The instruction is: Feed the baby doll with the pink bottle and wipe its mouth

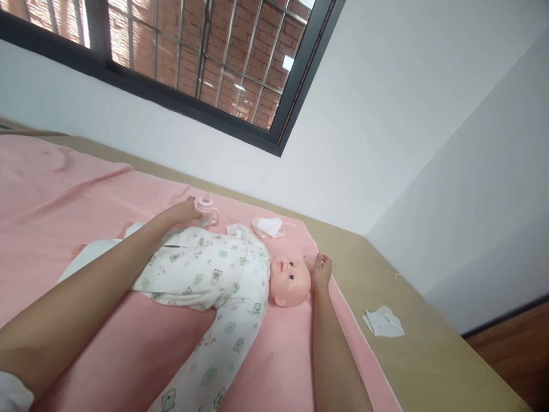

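Observation:
On the bed, a baby doll point(290, 281) lies on its back in a white top with green bear prints point(214, 269), its head to the right. My left hand point(185, 212) reaches across the doll's body and grips a clear baby bottle point(206, 213) with a pink collar and handle. The bottle stands upright, its teat uncovered. Just beyond the doll's head, my right hand point(322, 270) has its fingers curled at a small clear cap point(308, 261), which is hard to make out. One doll sleeve stretches toward me.
A pink sheet point(171, 337) covers most of the tan bed surface point(386, 366). Beside the doll's shoulder lies a tissue pack point(268, 227). A folded white tissue point(384, 321) rests at the right. White walls and a barred window point(214, 63) bound the far side.

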Motion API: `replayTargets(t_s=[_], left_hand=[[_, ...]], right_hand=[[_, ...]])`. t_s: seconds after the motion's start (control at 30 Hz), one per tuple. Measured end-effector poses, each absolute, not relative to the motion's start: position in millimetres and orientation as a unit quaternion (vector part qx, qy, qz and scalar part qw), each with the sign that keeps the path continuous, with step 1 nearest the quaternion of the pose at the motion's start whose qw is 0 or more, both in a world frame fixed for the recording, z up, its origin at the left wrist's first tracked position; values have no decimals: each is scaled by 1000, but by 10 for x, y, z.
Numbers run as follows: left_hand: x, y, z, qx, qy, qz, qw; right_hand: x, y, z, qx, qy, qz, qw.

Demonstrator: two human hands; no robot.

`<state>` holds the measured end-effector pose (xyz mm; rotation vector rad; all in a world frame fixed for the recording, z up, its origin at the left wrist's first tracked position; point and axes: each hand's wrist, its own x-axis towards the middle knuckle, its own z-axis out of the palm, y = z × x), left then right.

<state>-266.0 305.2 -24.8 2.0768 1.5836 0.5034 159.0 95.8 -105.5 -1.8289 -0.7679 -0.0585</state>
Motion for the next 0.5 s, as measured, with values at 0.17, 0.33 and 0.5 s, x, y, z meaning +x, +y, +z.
replayTargets(t_s=[0.17,0.33,0.5], left_hand=[[-2665,3003,-172,768,585,160,206],[-2698,2965,-83,777,591,138,165],[-2731,2918,2,774,606,128,133]], right_hand=[[1593,951,-1049,-772,-327,-37,544],[1575,944,-1034,-773,-332,-41,539],[1506,913,-965,-766,-346,-109,531]])
